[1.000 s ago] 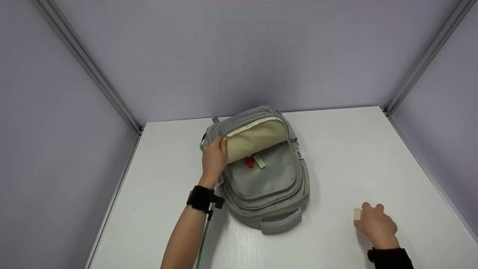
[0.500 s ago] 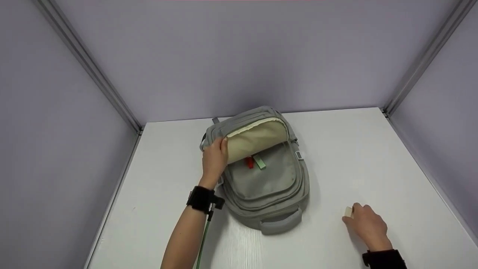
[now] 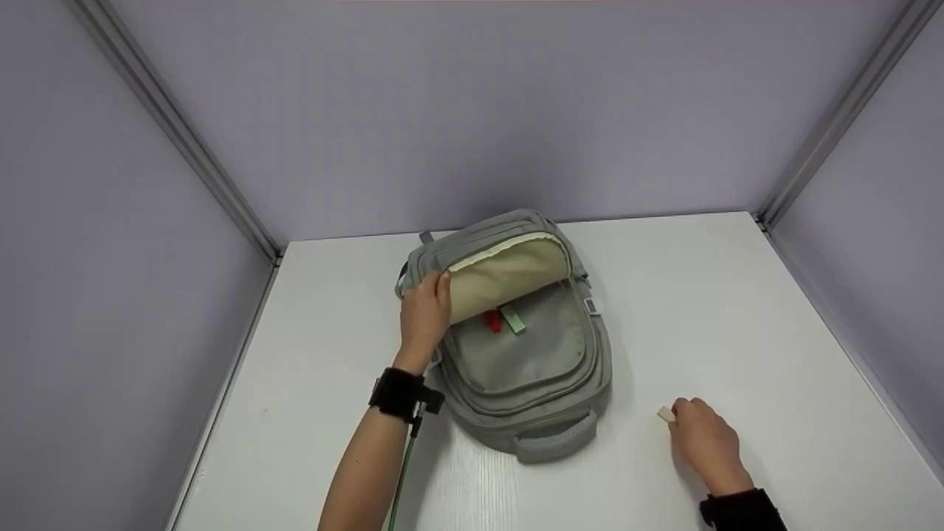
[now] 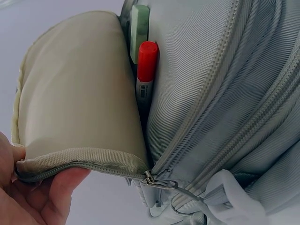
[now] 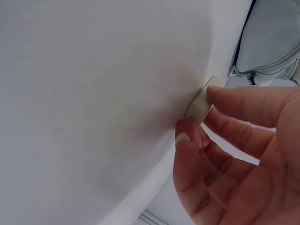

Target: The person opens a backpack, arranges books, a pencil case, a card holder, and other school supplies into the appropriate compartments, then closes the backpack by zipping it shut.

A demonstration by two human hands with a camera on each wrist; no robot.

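A grey backpack (image 3: 527,361) lies flat on the white table (image 3: 310,369). My left hand (image 3: 425,313) grips the edge of its cream-lined front flap (image 3: 509,276) and holds it lifted. In the left wrist view the flap (image 4: 79,93) stands open over a red-capped marker (image 4: 146,70) and a pale green item (image 4: 139,21) tucked in the pocket. Both show in the head view as the red marker (image 3: 492,320) and green item (image 3: 513,320). My right hand (image 3: 704,441) pinches a small cream block (image 3: 666,414) just above the table, right of the backpack. The right wrist view shows the block (image 5: 200,101) between thumb and fingers.
Lavender partition walls with metal corner posts (image 3: 177,140) close in the table on three sides. The backpack's carry handle (image 3: 554,441) points toward me. A green cable (image 3: 398,479) hangs from my left wrist strap.
My right hand has moved left toward the backpack with the cream block pinched in it. The left hand and flap have stayed put.
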